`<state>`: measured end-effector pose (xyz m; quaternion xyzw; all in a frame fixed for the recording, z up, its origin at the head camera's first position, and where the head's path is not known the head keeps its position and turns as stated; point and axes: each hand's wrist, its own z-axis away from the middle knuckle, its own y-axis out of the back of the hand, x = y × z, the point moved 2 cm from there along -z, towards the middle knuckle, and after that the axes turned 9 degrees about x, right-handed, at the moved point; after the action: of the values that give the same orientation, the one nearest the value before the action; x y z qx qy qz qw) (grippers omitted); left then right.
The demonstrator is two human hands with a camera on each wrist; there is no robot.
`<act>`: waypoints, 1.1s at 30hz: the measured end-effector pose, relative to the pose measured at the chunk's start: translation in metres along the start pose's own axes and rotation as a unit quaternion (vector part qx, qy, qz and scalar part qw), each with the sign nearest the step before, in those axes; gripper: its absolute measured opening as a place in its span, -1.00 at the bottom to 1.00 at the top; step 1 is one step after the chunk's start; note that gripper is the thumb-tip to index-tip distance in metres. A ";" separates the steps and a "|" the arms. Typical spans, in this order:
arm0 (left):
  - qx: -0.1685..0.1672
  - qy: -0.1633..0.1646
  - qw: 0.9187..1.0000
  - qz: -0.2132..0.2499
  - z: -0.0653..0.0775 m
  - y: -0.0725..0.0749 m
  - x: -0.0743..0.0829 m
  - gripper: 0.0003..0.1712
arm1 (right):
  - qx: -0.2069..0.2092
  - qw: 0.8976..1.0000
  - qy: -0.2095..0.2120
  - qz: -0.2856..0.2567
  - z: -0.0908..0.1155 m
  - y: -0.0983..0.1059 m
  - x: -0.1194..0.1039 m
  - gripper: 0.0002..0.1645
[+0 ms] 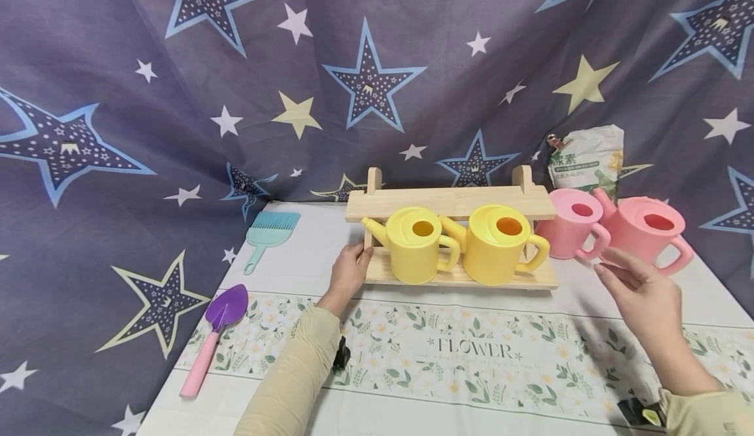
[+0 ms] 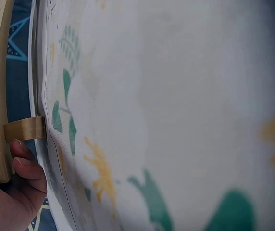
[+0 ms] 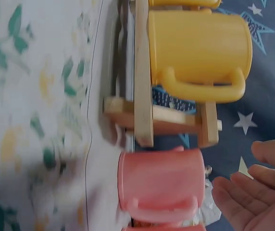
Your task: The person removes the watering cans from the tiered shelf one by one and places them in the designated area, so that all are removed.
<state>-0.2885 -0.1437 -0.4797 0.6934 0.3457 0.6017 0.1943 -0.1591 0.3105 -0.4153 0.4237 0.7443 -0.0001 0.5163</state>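
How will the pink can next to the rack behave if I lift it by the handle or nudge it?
The pink can looks like smooth moulded plastic, so probably light and stiff. Standing upright on its base, it should slide rather than roll under a low nudge. With its handle on one side, it may tilt when lifted.

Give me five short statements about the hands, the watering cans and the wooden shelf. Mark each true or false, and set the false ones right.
1. The left hand grips the wooden shelf. True.
2. The right hand is near the pink watering cans. True.
3. The pink watering cans stand on the shelf. False: they stand on the table, right of it.
4. Two yellow watering cans stand on the shelf's lower board. True.
5. The right hand holds a trowel. False: it holds nothing.
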 end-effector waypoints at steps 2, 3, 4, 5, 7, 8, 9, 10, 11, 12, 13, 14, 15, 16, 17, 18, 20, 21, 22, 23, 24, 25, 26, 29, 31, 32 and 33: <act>0.000 0.000 1.000 0.000 0.000 0.000 -0.001 -0.50 | -0.005 1.000 0.009 -0.015 0.002 -0.004 -0.004 -0.51; 0.000 -0.001 1.000 -0.001 0.000 0.000 -0.001 -0.50 | -0.009 1.000 0.013 -0.024 0.003 -0.007 -0.006 -0.51; 0.000 -0.001 1.000 0.000 0.000 0.000 -0.001 -0.50 | -0.015 0.999 0.016 -0.036 0.004 -0.009 -0.007 -0.50; 0.001 -0.001 1.000 0.001 0.000 0.000 -0.001 -0.50 | -0.022 0.998 0.021 -0.047 0.005 -0.011 -0.008 -0.49; 0.001 0.000 1.000 0.002 0.000 0.001 0.000 -0.50 | -0.032 0.997 0.029 -0.067 0.006 -0.015 -0.011 -0.48; 0.001 0.000 1.000 0.003 0.001 0.001 0.000 -0.50 | -0.037 0.996 0.032 -0.073 0.007 -0.017 -0.012 -0.48; 0.001 0.000 1.000 0.003 0.001 0.001 0.001 -0.50 | -0.041 0.996 0.034 -0.077 0.008 -0.019 -0.012 -0.48; 0.001 0.000 1.000 0.003 0.001 0.002 0.001 -0.51 | -0.043 0.995 0.035 -0.078 0.008 -0.021 -0.014 -0.48; 0.002 0.000 1.000 0.003 0.001 0.002 0.001 -0.51 | -0.046 0.995 0.036 -0.077 0.009 -0.022 -0.015 -0.48; 0.002 -0.001 1.000 0.002 0.001 0.002 0.001 -0.51 | -0.047 0.995 0.036 -0.075 0.010 -0.023 -0.016 -0.48; 0.001 -0.001 1.000 0.002 0.001 0.001 0.000 -0.51 | -0.049 0.995 0.035 -0.073 0.011 -0.025 -0.017 -0.49; 0.002 -0.001 1.000 0.001 0.000 0.001 0.000 -0.51 | -0.052 0.996 0.034 -0.070 0.011 -0.026 -0.018 -0.49; 0.001 -0.002 1.000 0.001 0.000 0.001 0.000 -0.50 | -0.054 0.996 0.033 -0.067 0.012 -0.027 -0.019 -0.49; 0.000 -0.002 1.000 0.000 0.000 0.000 -0.001 -0.50 | -0.056 0.996 0.032 -0.064 0.012 -0.029 -0.020 -0.49; -0.001 -0.002 1.000 0.000 0.000 0.000 -0.001 -0.50 | -0.057 0.996 0.033 -0.062 0.013 -0.030 -0.021 -0.49; -0.002 -0.002 1.000 -0.001 -0.001 -0.001 -0.002 -0.50 | -0.058 0.996 0.035 -0.060 0.013 -0.032 -0.022 -0.50; -0.004 -0.001 1.000 -0.002 -0.001 -0.002 -0.003 -0.49 | -0.059 0.995 0.041 -0.068 0.014 -0.035 -0.023 -0.51; -0.005 -0.001 1.000 -0.002 -0.001 -0.002 -0.003 -0.49 | -0.059 0.995 0.047 -0.072 0.014 -0.037 -0.024 -0.53; -0.005 -0.001 1.000 -0.002 -0.001 -0.002 -0.003 -0.48 | -0.059 0.994 0.051 -0.077 0.014 -0.039 -0.024 -0.54; -0.005 -0.002 1.000 -0.002 -0.001 -0.002 -0.003 -0.49 | -0.059 0.993 0.056 -0.081 0.014 -0.041 -0.024 -0.55; -0.004 -0.002 1.000 -0.002 -0.001 -0.002 -0.003 -0.48 | -0.061 0.993 0.059 -0.081 0.013 -0.042 -0.024 -0.54; -0.004 -0.003 1.000 -0.002 -0.002 -0.002 -0.003 -0.48 | -0.061 0.993 0.060 -0.082 0.013 -0.044 -0.025 -0.54; -0.004 -0.002 1.000 -0.002 -0.002 -0.002 -0.003 -0.49 | -0.063 0.993 0.061 -0.081 0.012 -0.045 -0.024 -0.53; -0.003 0.000 1.000 -0.002 -0.002 -0.002 -0.003 -0.48 | -0.073 0.993 0.049 -0.075 0.010 -0.049 -0.025 -0.48; -0.004 0.002 1.000 -0.002 -0.002 -0.002 -0.003 -0.48 | -0.080 0.993 0.040 -0.073 0.009 -0.052 -0.025 -0.46; -0.004 0.001 1.000 -0.002 -0.001 -0.002 -0.003 -0.48 | -0.084 0.993 0.035 -0.071 0.009 -0.054 -0.025 -0.45; -0.004 0.002 1.000 -0.001 -0.001 -0.002 -0.002 -0.48 | -0.088 0.993 0.032 -0.067 0.008 -0.055 -0.025 -0.44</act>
<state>-0.2902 -0.1441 -0.4825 0.6911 0.3445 0.6040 0.1972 -0.1849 0.2556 -0.4241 0.3260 0.7843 0.0445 0.5259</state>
